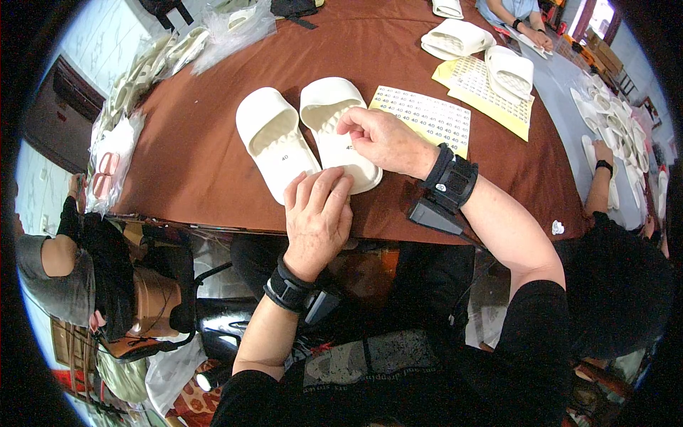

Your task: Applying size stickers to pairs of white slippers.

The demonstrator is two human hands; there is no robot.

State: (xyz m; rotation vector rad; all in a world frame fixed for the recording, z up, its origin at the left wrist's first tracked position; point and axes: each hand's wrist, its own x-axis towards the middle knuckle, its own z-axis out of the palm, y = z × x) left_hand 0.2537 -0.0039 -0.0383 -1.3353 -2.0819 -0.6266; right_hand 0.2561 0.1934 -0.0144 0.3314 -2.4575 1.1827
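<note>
Near the middle of the bench's [192, 153] near edge, a left slipper [265, 110] and a right slipper [331, 94] lie side by side. A sticker sheet [427, 117] lies just right of them. Farther back, toward the right edge, one spare slipper [511, 71] rests on yet more sheets [491, 114]; another spare [455, 38] lies behind, leftward. Bagged slippers [129, 89] line the left edge.

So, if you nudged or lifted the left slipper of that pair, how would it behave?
The slipper is probably light for its size: it looks like moulded foam. Its thick sole suggests it would flex rather than flop. Resting sole-down, it would likely slide over the brown cloth sooner than tip.
</note>
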